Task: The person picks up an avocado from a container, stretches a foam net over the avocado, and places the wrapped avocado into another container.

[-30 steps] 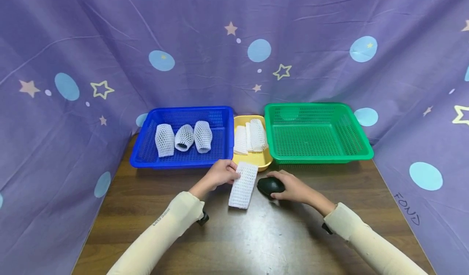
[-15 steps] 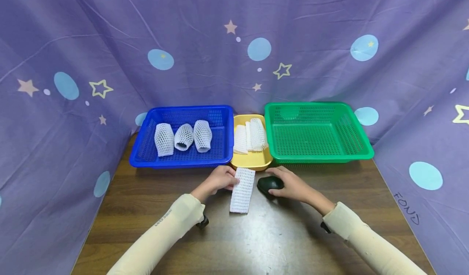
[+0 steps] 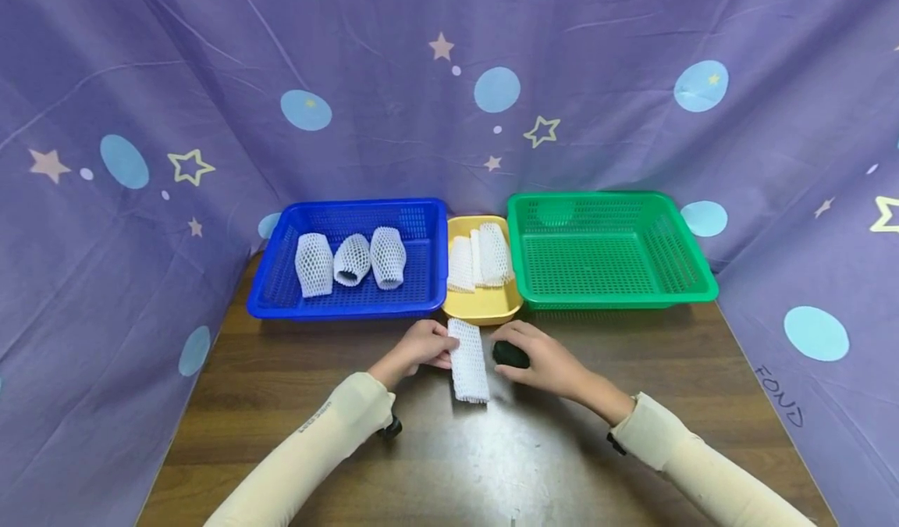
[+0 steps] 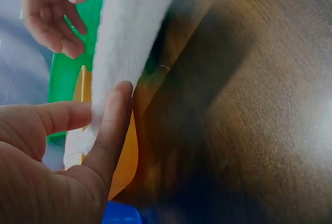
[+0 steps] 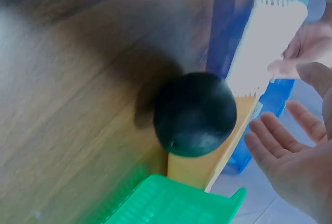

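Note:
My left hand (image 3: 424,345) pinches a white foam net sleeve (image 3: 469,361) between thumb and fingers, near the sleeve's upper end. The flattened sleeve hangs over the table in front of the yellow tray. Just to its right is a dark green avocado (image 3: 510,354), low at the tabletop. My right hand (image 3: 544,361) arches over the avocado's right side. In the right wrist view its fingers are spread and stand apart from the avocado (image 5: 195,114). The left wrist view shows the thumb and a finger on the sleeve (image 4: 127,37); it hides most of the avocado there.
A blue basket (image 3: 337,312) at the back left holds 3 fruits in foam nets. Between the baskets, a yellow tray (image 3: 485,306) contains several loose foam sleeves (image 3: 494,255). On the right stands a green basket (image 3: 621,303). A purple curtain (image 3: 393,121) borders the wooden table (image 3: 449,472).
The sleeve's lower end has swung to the right, making it more upright. My right hand has shifted left over the avocado, and its fingers have come off it.

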`<state>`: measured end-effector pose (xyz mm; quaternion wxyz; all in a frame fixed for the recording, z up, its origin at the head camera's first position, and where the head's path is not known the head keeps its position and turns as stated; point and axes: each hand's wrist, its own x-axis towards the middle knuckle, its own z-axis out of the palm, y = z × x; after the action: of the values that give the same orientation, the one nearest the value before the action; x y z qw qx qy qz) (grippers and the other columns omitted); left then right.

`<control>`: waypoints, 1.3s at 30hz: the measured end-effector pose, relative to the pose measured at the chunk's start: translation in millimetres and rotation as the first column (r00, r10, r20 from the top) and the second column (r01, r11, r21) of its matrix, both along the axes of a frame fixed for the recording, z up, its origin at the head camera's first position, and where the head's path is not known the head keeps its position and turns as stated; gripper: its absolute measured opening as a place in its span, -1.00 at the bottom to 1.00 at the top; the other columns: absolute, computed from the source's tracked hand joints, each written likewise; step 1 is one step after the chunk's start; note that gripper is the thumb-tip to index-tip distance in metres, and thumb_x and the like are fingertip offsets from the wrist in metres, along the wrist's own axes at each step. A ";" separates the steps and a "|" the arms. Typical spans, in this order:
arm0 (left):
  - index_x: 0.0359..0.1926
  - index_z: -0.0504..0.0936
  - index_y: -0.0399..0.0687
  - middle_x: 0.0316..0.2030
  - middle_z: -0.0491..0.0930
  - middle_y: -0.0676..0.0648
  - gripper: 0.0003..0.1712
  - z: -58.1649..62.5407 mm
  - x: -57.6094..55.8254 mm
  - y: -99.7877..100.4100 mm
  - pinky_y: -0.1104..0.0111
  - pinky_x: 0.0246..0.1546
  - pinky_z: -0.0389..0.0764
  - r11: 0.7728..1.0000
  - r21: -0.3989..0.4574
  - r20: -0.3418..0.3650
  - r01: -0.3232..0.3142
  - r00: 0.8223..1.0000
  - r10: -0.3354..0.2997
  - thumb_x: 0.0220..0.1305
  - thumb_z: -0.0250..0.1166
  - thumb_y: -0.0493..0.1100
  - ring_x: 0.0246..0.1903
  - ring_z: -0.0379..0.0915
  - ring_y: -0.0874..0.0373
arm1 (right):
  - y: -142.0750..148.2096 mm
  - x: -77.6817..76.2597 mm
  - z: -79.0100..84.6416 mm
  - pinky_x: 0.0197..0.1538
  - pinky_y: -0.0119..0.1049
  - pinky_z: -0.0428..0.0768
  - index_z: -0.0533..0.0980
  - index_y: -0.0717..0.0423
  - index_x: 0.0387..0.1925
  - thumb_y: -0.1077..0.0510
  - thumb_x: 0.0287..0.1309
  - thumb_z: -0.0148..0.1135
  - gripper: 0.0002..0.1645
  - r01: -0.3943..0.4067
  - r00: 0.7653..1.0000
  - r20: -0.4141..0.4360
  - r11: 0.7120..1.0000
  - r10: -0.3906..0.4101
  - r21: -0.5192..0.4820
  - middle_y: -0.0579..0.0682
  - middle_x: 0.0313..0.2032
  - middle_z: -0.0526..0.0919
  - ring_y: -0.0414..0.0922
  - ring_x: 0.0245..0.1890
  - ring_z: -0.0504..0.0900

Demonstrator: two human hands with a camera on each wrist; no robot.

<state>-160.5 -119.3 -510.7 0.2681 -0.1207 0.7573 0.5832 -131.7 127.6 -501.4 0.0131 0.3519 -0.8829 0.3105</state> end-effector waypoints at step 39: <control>-0.32 0.62 -0.22 -0.48 0.69 -0.09 -0.55 22.3 27.2 27.4 0.28 -0.40 0.72 0.979 -0.163 -0.246 0.126 0.955 -0.164 0.05 0.60 0.03 -0.48 0.64 0.12 | -17.9 3.5 -9.4 -0.17 -0.27 0.78 0.66 0.29 -0.12 0.41 0.19 0.35 -0.79 0.089 0.976 0.218 0.944 -0.019 -0.317 0.18 -0.17 0.76 -0.02 -0.24 0.77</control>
<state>-133.4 -91.8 -488.4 0.1997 -0.0069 0.8330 0.5158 -128.1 109.7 -510.8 -0.0147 0.2857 -0.8254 0.4866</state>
